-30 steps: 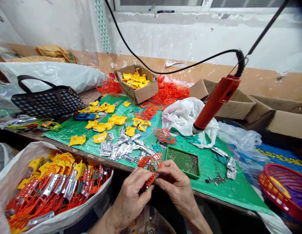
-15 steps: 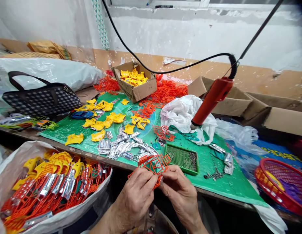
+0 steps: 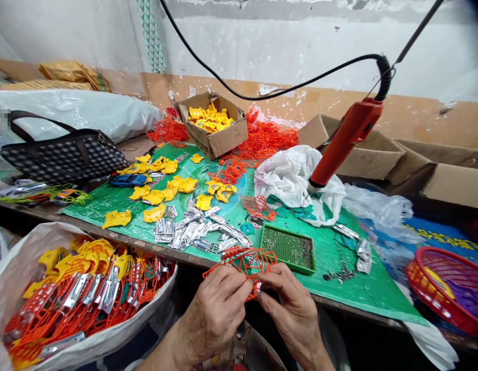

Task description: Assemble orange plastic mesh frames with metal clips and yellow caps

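You hold a red lattice frame (image 3: 254, 262) up at the near edge of the green-covered worktop (image 3: 378, 294), pinched between the thumb and fingers of your left hand (image 3: 220, 309). Your right hand (image 3: 290, 305) pinches its near right end, where a silvery bit shows by the fingertips. Just beyond sit a green tray (image 3: 275, 246) scattered with small metal pieces and, to its left, a heap of silver parts (image 3: 190, 229). Yellow shells (image 3: 181, 185) lie farther back, before a tilted cardboard box (image 3: 227, 143) filled with more. A red power screwdriver (image 3: 341, 147) hangs by a crumpled white bag (image 3: 281, 172). At lower left, an open white sack (image 3: 159, 292) brims with red, yellow and silver pieces.
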Demonstrator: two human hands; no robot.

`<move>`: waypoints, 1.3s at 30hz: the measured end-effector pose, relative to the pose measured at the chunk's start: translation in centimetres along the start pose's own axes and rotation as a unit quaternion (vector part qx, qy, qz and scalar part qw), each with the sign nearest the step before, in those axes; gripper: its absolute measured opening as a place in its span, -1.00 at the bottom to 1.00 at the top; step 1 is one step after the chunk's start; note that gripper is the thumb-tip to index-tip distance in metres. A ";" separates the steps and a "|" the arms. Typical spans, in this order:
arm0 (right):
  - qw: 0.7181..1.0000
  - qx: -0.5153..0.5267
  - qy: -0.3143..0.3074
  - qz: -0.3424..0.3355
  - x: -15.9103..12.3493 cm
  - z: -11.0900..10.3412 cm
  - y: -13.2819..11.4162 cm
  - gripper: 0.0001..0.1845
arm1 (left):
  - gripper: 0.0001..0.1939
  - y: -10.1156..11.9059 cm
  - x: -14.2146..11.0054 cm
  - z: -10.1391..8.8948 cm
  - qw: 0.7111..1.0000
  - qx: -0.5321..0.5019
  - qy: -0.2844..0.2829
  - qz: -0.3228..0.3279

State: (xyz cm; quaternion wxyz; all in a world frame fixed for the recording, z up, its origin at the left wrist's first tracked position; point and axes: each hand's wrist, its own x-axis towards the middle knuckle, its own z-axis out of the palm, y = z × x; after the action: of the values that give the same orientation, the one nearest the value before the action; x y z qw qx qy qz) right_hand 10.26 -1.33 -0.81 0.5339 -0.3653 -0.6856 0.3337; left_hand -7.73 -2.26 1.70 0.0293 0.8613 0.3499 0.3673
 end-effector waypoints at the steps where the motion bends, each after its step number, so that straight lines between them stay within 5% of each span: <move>1: 1.000 -0.021 -0.007 -0.012 0.1 -0.2 -0.1 -0.67 | -0.67 0.0 0.0 0.0 1.000 -0.001 -0.008 0.001; 12: 0.971 -0.216 0.010 -0.103 0.1 -0.8 -0.5 -0.69 | -0.74 -0.3 0.0 0.4 0.995 -0.036 -0.091 -0.029; 30: 0.940 -0.280 -0.010 -0.194 1.0 -1.9 -1.3 -0.87 | -0.69 -0.5 0.4 -0.1 0.990 -0.082 -0.115 -0.013; 39: 0.947 -0.248 -0.017 -0.204 1.4 -2.1 -1.9 -0.82 | -0.74 -0.7 0.5 0.1 0.987 -0.091 -0.135 0.011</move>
State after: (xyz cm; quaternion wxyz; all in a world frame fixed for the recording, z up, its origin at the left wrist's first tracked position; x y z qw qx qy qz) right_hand 11.87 -0.95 1.88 0.4711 -0.3327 -0.8158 0.0435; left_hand -7.82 -1.43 1.73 0.1505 0.9006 0.2983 0.2780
